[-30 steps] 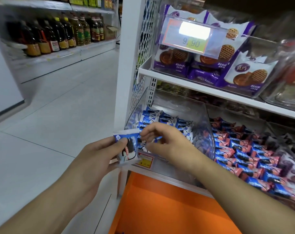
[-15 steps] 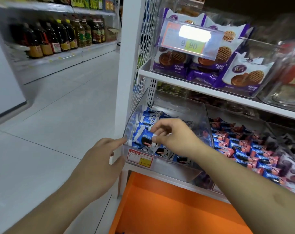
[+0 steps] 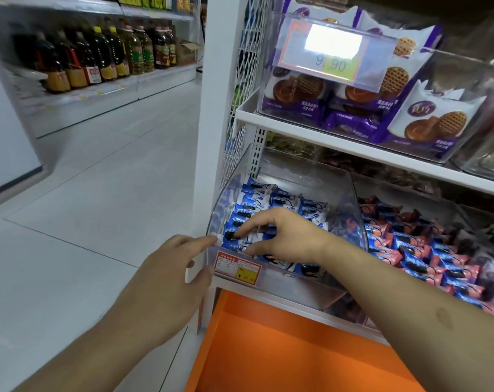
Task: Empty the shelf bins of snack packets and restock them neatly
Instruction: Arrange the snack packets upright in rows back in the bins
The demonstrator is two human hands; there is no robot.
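Head view showed the left hand (image 3: 171, 274) relaxed, fingertips touching the clear bin (image 3: 353, 210) corner, probably steadying it. Just beyond, the right hand (image 3: 282, 236) pinched a blue snack packet (image 3: 234, 236) inside, seemingly seating it in the front row. Farther back, purple biscuit bags (image 3: 426, 123) filled the upper shelf.

We see a clear bin (image 3: 350, 199) of snack packets (image 3: 282, 198) on the lower shelf, another packet bin (image 3: 426, 239) right of it, and seemingly biscuit packs (image 3: 426, 123) on the shelf above.
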